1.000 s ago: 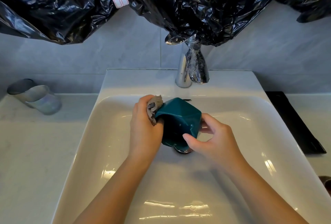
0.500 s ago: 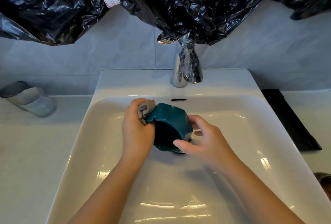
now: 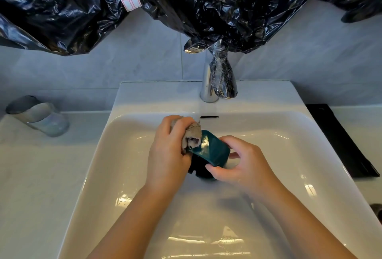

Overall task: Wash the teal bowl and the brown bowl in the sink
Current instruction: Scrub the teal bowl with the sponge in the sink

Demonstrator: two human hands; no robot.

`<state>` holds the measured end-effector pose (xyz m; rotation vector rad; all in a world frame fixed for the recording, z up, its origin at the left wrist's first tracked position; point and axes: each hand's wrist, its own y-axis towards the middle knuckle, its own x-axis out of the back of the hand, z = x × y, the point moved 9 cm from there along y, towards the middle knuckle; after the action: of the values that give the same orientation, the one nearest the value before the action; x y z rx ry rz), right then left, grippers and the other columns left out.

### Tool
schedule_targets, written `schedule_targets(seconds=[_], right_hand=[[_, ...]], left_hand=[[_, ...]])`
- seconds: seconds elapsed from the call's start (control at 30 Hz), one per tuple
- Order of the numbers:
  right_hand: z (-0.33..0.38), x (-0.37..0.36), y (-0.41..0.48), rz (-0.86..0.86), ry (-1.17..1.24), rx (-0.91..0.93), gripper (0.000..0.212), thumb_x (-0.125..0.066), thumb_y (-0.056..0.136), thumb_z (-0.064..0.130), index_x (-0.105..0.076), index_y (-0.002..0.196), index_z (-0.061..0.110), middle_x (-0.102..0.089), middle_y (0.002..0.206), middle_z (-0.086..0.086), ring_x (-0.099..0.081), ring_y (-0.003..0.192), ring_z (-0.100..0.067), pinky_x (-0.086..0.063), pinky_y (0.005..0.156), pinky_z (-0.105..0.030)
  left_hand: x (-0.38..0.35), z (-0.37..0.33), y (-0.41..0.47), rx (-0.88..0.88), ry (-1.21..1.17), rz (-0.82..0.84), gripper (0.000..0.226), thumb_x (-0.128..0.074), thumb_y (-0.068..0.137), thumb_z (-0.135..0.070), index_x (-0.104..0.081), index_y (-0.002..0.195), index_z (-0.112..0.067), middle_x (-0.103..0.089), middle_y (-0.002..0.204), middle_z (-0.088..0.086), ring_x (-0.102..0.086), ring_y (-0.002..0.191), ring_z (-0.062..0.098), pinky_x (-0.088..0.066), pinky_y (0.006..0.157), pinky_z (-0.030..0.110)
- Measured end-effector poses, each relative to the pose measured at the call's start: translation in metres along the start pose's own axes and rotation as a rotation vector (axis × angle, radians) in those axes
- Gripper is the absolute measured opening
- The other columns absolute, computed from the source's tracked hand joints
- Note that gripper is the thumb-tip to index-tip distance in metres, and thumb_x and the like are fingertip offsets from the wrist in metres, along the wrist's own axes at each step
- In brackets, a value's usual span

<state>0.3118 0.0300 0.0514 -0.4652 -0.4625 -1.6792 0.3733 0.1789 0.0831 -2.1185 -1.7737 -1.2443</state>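
Entry: the teal bowl (image 3: 214, 152) sits low in the middle of the sink (image 3: 132, 207), tipped on its side above the drain area. Its dark mouth is turned toward us and to the left, and its faceted outer wall faces up. We cannot tell whether it rests on the basin floor or is held just clear of it. The right grip (image 3: 247, 164) holds the bowl across its right end, with the thumb on the near edge and the fingers curled round the far side. The left grip (image 3: 167, 155) is closed on a bunched grey-brown cloth (image 3: 192, 137) and presses it against the bowl's upper left rim. No stream shows from the tap (image 3: 215, 85). Handling judgement: the bowl looks rigid, with a glossy skin that throws highlights. We cannot resolve the material, so we treat it as breakable against the hard basin. It looks light enough for one grip. Wet, that gloss should be slippery, and the flat facets would give poor purchase to a pinch on the wall alone. The best hold, in our view, is across the rim, thumb on the edge and fingers on the opposite outer facet, so the push of the cloth is met from the other side. The cloth is soft and conforms, so a bunched hold is enough for it. A brown rounded thing (image 3: 376, 212) shows at the right frame edge beside the sink, well apart from both grips. It is probably the brown bowl, but it is too cropped to confirm.
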Motion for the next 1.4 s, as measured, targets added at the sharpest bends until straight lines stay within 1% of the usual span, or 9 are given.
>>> schedule_targets(seconds=[0.2,0.33,0.47,0.6,0.7,0.8,0.97,1.1,1.4], right_hand=[[-0.001,-0.005,0.002,0.015,-0.027,-0.013,0.045,-0.068,0.062,0.056,-0.065,0.101,0.033,-0.069,0.093,0.015,-0.063,0.091,-0.009,-0.056,0.081,-0.039],[-0.006,-0.008,-0.002,0.037,0.045,-0.031,0.068,-0.070,0.062,0.059,-0.053,0.126,0.044,-0.064,0.115,0.026,-0.059,0.109,0.003,-0.048,0.087,-0.014],[-0.008,-0.004,-0.004,-0.005,0.112,-0.035,0.054,-0.082,0.072,0.034,-0.055,0.118,0.043,-0.069,0.102,0.025,-0.062,0.100,0.006,-0.046,0.075,-0.003],[-0.004,0.004,-0.002,-0.049,0.060,-0.015,0.052,-0.085,0.067,0.032,-0.058,0.109,0.046,-0.071,0.095,0.025,-0.065,0.092,0.001,-0.052,0.074,-0.010],[-0.003,-0.001,-0.003,-0.005,-0.088,-0.015,0.056,-0.077,0.061,0.052,-0.062,0.115,0.042,-0.071,0.096,0.023,-0.065,0.089,-0.001,-0.055,0.078,-0.017],[-0.004,0.000,-0.003,-0.008,-0.169,-0.023,0.053,-0.076,0.063,0.053,-0.063,0.114,0.041,-0.071,0.092,0.020,-0.064,0.087,-0.004,-0.055,0.077,-0.020],[-0.004,0.006,-0.007,-0.026,-0.070,-0.007,0.052,-0.068,0.061,0.059,-0.063,0.109,0.042,-0.072,0.095,0.021,-0.064,0.092,-0.001,-0.056,0.075,-0.017],[-0.016,0.012,0.000,-0.064,0.371,-0.107,0.033,-0.079,0.072,0.016,-0.071,0.102,0.028,-0.077,0.092,0.010,-0.072,0.087,-0.007,-0.058,0.076,-0.023],[-0.040,0.007,0.000,-0.021,0.655,-0.320,0.034,-0.059,0.081,0.035,-0.072,0.110,0.022,-0.077,0.106,-0.003,-0.071,0.104,-0.021,-0.057,0.090,-0.038]], left_hand=[[-0.005,-0.020,-0.002,-0.157,0.143,0.026,0.063,-0.054,0.058,-0.001,-0.049,0.113,-0.030,-0.044,0.116,-0.006,-0.053,0.101,0.023,-0.053,0.062,0.034],[-0.001,0.019,-0.004,0.229,-0.225,-0.089,0.060,-0.054,0.068,0.014,-0.052,0.108,-0.031,-0.057,0.109,-0.003,-0.056,0.097,0.012,-0.046,0.075,0.011],[-0.012,0.035,-0.010,0.424,-0.366,-0.088,0.050,-0.058,0.080,0.009,-0.049,0.110,-0.031,-0.061,0.108,-0.003,-0.058,0.098,0.009,-0.046,0.070,0.003],[-0.007,0.015,-0.006,0.205,-0.173,-0.059,0.060,-0.057,0.072,0.014,-0.051,0.117,-0.025,-0.050,0.115,-0.003,-0.050,0.095,0.002,-0.042,0.076,0.003],[-0.011,-0.013,-0.006,-0.091,0.079,0.011,0.062,-0.056,0.062,0.006,-0.050,0.114,-0.027,-0.049,0.116,0.002,-0.054,0.101,0.023,-0.053,0.067,0.032],[-0.017,-0.022,-0.006,-0.179,0.217,0.080,0.063,-0.064,0.061,0.004,-0.051,0.115,-0.026,-0.051,0.117,0.005,-0.055,0.099,0.028,-0.055,0.055,0.039],[-0.010,0.008,-0.002,0.119,-0.150,0.049,0.054,-0.066,0.072,0.000,-0.052,0.113,-0.031,-0.055,0.111,-0.006,-0.057,0.097,0.008,-0.054,0.079,0.030],[-0.016,0.025,-0.007,0.405,-0.474,0.065,0.045,-0.065,0.080,-0.004,-0.051,0.110,-0.033,-0.065,0.101,-0.009,-0.063,0.092,0.002,-0.056,0.072,0.019],[-0.051,0.029,-0.019,0.716,-1.063,0.261,0.066,-0.078,0.070,-0.020,-0.049,0.129,-0.016,-0.067,0.119,0.007,-0.065,0.108,0.024,-0.054,0.090,0.043]])
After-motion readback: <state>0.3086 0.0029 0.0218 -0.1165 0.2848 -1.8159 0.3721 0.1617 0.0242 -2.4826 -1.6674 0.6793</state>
